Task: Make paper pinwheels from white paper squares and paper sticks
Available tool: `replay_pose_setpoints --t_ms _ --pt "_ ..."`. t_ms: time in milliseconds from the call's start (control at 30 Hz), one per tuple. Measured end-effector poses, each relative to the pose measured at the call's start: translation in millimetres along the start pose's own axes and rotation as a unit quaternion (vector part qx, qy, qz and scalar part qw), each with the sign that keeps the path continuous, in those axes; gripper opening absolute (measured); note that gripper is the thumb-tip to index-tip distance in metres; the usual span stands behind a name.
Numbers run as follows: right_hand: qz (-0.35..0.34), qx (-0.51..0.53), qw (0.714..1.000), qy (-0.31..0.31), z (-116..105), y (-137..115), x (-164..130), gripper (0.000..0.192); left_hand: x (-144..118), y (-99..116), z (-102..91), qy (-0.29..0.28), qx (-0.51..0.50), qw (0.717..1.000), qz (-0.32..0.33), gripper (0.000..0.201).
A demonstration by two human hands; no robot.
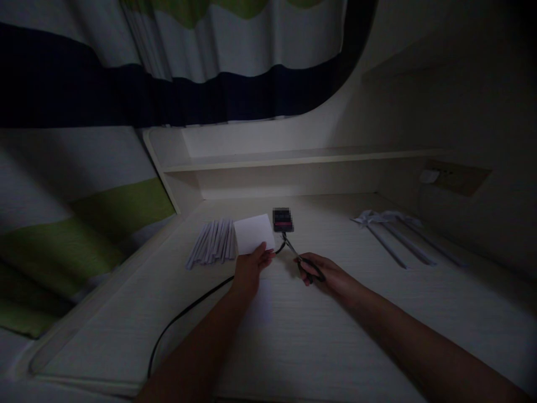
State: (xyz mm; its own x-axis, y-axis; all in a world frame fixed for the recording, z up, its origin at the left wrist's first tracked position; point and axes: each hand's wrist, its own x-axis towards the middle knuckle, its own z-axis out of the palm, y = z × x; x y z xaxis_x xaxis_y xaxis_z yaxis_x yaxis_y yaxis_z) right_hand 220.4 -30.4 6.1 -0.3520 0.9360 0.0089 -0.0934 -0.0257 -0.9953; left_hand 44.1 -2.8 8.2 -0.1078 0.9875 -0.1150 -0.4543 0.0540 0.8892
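Note:
A square piece of white paper (pixel 254 232) is pinched in my left hand (pixel 251 264), thumb on its near face, held up above the desk. My right hand (pixel 314 268) grips a pair of scissors (pixel 311 271) by the dark handles, fingers around the loops. The scissor blades point up and left, a little to the right of the paper and apart from it. Just beyond the blade tips is a small dark object (pixel 283 220), pixelated in the picture, so its kind does not show.
Several thin rolled paper sticks (pixel 212 242) lie at the left on the white desk (pixel 310 341). Long paper sticks with folded tops (pixel 390 235) lie at the right. A black cable (pixel 180 314) curves across the left side. Behind are a shelf (pixel 293 159) and a curtain (pixel 251 50).

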Motion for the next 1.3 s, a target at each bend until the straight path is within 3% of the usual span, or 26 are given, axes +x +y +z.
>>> replay_pose_setpoints --t_ms 200,600,1300 --pt "-0.009 -0.035 0.997 -0.064 12 -6 -8 0.04 -6 3 3.1 -0.007 0.046 0.998 0.037 0.026" --pt "-0.01 -0.023 0.999 -0.048 13 -10 -11 0.037 -16 9 8.9 -0.032 0.109 0.991 0.068 0.021" --pt "-0.004 -0.028 0.998 -0.054 13 -12 -12 0.038 -19 14 12.3 -0.02 0.133 0.988 0.075 0.022"
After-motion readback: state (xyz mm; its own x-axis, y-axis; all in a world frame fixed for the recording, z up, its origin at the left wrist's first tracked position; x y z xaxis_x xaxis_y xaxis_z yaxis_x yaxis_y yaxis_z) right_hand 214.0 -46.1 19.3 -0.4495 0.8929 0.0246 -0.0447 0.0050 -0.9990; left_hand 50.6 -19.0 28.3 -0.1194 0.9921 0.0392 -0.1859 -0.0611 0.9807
